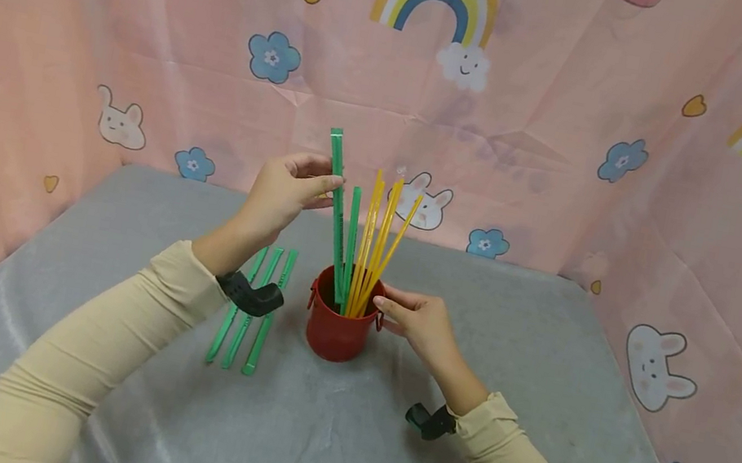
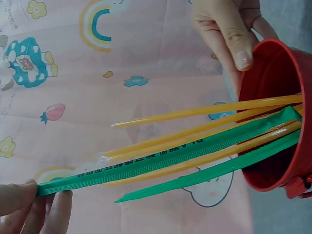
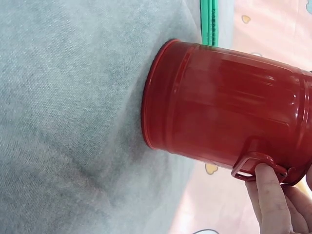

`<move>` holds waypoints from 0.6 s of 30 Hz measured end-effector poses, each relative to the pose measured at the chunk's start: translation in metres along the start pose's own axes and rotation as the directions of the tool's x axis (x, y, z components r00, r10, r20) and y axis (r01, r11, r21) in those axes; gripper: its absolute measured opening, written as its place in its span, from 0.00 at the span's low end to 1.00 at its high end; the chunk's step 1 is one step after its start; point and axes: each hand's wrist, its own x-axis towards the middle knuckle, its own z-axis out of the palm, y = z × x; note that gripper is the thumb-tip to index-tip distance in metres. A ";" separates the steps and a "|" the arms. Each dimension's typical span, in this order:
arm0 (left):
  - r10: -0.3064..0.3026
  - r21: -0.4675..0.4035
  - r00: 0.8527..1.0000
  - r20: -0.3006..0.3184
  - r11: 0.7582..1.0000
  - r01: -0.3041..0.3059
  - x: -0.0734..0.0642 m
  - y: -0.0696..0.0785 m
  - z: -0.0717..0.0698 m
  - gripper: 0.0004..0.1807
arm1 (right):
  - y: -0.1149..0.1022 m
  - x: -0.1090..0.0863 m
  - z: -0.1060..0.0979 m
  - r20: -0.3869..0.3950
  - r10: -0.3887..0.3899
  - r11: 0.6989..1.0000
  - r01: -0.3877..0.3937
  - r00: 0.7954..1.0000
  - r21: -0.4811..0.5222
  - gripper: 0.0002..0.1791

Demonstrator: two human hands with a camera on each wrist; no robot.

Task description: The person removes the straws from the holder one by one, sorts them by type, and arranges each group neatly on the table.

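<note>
A red bucket (image 1: 335,339) stands upright on the grey cloth. My left hand (image 1: 284,191) pinches a green wrapped straw (image 1: 337,213) near its top, thumb against the fingers. The straw slants down, its lower end inside the bucket's mouth; dark print runs along the wrapper (image 2: 165,158) in the left wrist view. Beside it, another green straw (image 1: 352,232) and several yellow straws (image 1: 368,239) lean in the bucket. My right hand (image 1: 424,328) grips the bucket's right side at the rim, with fingers at the small side handle (image 3: 243,165).
Three green wrapped straws (image 1: 241,333) lie side by side on the grey cloth (image 1: 542,361), left of the bucket and under my left wrist. A pink printed curtain (image 1: 203,86) encloses the table's back and sides. Each wrist carries a black strap mount (image 1: 251,296).
</note>
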 end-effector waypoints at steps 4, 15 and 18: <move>0.024 -0.031 0.999 -0.025 0.999 -0.025 -0.001 0.009 -0.004 0.18 | 0.000 0.000 0.000 0.004 0.000 1.000 0.000 1.000 -0.001 0.21; 0.078 -0.124 0.995 -0.068 0.989 -0.086 0.001 0.025 -0.026 0.10 | -0.002 0.000 0.000 0.013 -0.008 0.999 0.007 1.000 0.034 0.21; 0.087 -0.114 0.992 -0.091 0.989 -0.098 0.000 0.027 -0.033 0.09 | -0.002 -0.001 0.000 0.012 -0.006 0.999 0.006 1.000 0.037 0.21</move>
